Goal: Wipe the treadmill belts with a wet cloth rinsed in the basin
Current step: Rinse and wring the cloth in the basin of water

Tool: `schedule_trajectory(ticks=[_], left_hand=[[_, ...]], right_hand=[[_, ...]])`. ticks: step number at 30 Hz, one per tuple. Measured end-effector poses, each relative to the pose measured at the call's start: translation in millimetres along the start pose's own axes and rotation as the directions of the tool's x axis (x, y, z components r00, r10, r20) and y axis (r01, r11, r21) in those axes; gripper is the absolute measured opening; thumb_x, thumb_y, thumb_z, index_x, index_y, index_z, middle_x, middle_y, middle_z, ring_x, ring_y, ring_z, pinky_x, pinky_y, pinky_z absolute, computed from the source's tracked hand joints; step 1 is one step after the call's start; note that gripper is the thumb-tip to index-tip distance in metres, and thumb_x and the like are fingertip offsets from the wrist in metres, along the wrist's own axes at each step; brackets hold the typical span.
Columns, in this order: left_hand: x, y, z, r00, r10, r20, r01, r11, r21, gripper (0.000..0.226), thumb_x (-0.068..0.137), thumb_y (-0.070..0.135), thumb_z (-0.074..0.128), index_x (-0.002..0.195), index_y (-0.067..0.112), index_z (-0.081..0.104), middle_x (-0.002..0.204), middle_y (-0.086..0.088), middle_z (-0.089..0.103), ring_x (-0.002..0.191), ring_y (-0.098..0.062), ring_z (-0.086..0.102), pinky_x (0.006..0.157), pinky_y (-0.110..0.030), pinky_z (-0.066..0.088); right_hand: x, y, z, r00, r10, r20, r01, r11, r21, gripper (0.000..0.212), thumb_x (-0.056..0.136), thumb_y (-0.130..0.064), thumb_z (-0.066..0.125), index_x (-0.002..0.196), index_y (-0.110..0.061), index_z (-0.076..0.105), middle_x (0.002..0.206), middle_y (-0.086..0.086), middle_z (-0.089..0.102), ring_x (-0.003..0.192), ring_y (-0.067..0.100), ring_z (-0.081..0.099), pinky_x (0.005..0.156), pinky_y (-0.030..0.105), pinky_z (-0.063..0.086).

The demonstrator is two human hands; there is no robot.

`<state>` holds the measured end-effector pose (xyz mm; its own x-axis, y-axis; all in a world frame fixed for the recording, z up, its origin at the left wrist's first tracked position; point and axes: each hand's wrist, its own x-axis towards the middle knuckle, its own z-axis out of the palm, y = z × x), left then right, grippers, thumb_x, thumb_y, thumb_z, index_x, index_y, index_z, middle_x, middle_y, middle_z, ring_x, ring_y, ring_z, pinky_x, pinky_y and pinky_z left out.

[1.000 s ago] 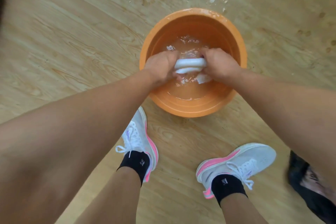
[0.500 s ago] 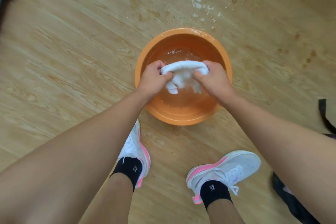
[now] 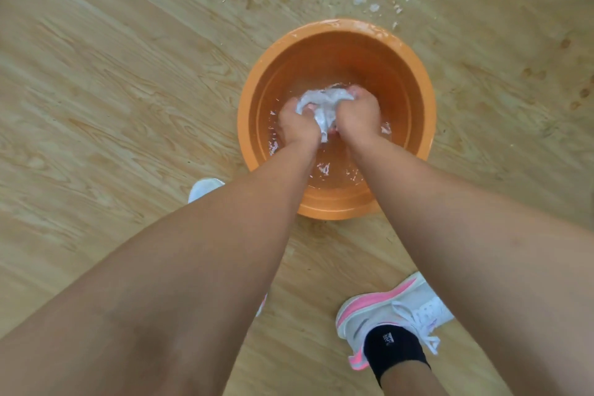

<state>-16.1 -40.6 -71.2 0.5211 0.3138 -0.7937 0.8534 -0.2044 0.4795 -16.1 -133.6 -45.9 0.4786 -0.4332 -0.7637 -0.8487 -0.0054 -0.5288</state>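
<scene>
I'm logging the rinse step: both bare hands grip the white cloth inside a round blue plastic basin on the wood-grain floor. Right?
No: the round plastic basin is orange, not blue, as the head view shows. The left hand and right hand do grip the white cloth inside it.

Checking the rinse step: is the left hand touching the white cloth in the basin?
Touching. The head view shows the left hand curled round the white cloth, the right hand gripping its other side, inside the orange basin.
</scene>
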Motion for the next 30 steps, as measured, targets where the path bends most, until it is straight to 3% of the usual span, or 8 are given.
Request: schedule_trajectory(ticks=[4,7,11,15,20,25,27,30], left_hand=[[-39.2,19.3,-0.5,0.955,-0.099,0.279,0.142,0.980,-0.138,0.046,0.081,0.057,0.046,0.097,0.020,0.069,0.083,-0.007,0.070,0.072,-0.023,0.061,0.064,-0.030,0.043],[-55.7,21.8,-7.2,0.961,-0.068,0.269,0.086,0.995,-0.054,0.067,0.086,0.075,0.039,0.103,0.019,0.071,0.087,-0.013,0.075,0.075,-0.029,0.067,0.067,-0.039,0.051],[-76.3,37.8,-20.5,0.980,-0.039,0.194,0.040,0.999,0.001,0.057,0.102,0.060,0.041,0.070,0.016,0.058,0.052,0.000,0.058,0.052,-0.023,0.051,0.054,-0.030,0.036],[-89.5,40.4,-34.9,0.992,-0.025,0.126,0.027,0.999,-0.017,0.057,0.104,0.056,0.037,0.076,0.014,0.062,0.079,-0.022,0.070,0.073,-0.037,0.063,0.069,-0.044,0.048],[-104.1,43.5,-56.6,0.985,0.063,0.163,-0.067,0.997,0.022,0.051,0.105,0.055,0.045,0.075,0.017,0.059,0.064,-0.004,0.055,0.071,-0.032,0.058,0.067,-0.040,0.043],[-75.4,37.0,-61.6,1.000,-0.011,-0.002,0.011,0.998,0.056,0.032,0.105,0.050,0.048,0.105,0.019,0.043,0.115,-0.011,0.064,0.108,-0.038,0.066,0.093,-0.046,0.054],[-75.5,32.4,-51.1,0.994,-0.050,0.094,0.046,0.998,0.047,0.030,0.107,0.051,0.038,0.095,0.025,0.048,0.096,-0.004,0.066,0.096,-0.037,0.068,0.077,-0.041,0.053],[-89.8,29.9,-33.2,0.966,-0.130,0.223,0.135,0.991,-0.009,0.048,0.109,0.046,0.035,0.076,0.021,0.059,0.052,0.004,0.053,0.051,-0.023,0.048,0.049,-0.026,0.033]], right_hand=[[-27.7,-20.4,10.2,0.999,-0.015,0.030,0.017,0.999,-0.041,0.026,0.080,-0.047,0.055,0.081,-0.021,0.059,0.088,-0.001,0.069,0.086,0.025,0.064,0.078,0.038,0.051],[-27.3,-30.2,3.8,0.999,0.028,-0.024,-0.031,0.993,-0.117,0.038,0.094,-0.051,0.059,0.116,-0.020,0.064,0.116,0.005,0.072,0.110,0.030,0.067,0.098,0.044,0.053],[-25.4,-40.4,-5.0,0.987,0.158,0.006,-0.156,0.980,-0.122,0.024,0.091,-0.030,0.069,0.110,-0.015,0.071,0.104,0.012,0.077,0.086,0.032,0.071,0.070,0.037,0.055],[-30.8,-53.6,-7.6,0.981,0.063,0.182,0.011,0.924,-0.381,0.017,0.088,-0.025,0.066,0.096,-0.012,0.072,0.088,0.006,0.070,0.083,0.029,0.065,0.063,0.028,0.043],[-15.2,-67.9,-34.6,0.986,0.006,0.169,0.090,0.829,-0.551,0.036,0.100,-0.029,0.057,0.066,-0.017,0.051,0.076,0.006,0.060,0.077,0.029,0.057,0.060,0.031,0.035],[-35.1,-60.4,-32.1,0.989,0.022,0.149,0.023,0.955,-0.296,0.031,0.094,-0.029,0.066,0.065,-0.019,0.059,0.062,0.001,0.053,0.058,0.023,0.048,0.055,0.031,0.037],[-53.8,-53.3,-17.7,0.964,0.104,0.245,-0.066,0.986,-0.156,0.024,0.094,-0.039,0.066,0.083,-0.019,0.069,0.076,0.005,0.062,0.064,0.023,0.053,0.056,0.030,0.041],[-63.9,-39.9,-8.3,0.990,0.055,0.132,-0.009,0.946,-0.324,0.049,0.086,-0.060,0.062,0.100,-0.013,0.071,0.099,0.009,0.073,0.086,0.031,0.066,0.073,0.036,0.048]])
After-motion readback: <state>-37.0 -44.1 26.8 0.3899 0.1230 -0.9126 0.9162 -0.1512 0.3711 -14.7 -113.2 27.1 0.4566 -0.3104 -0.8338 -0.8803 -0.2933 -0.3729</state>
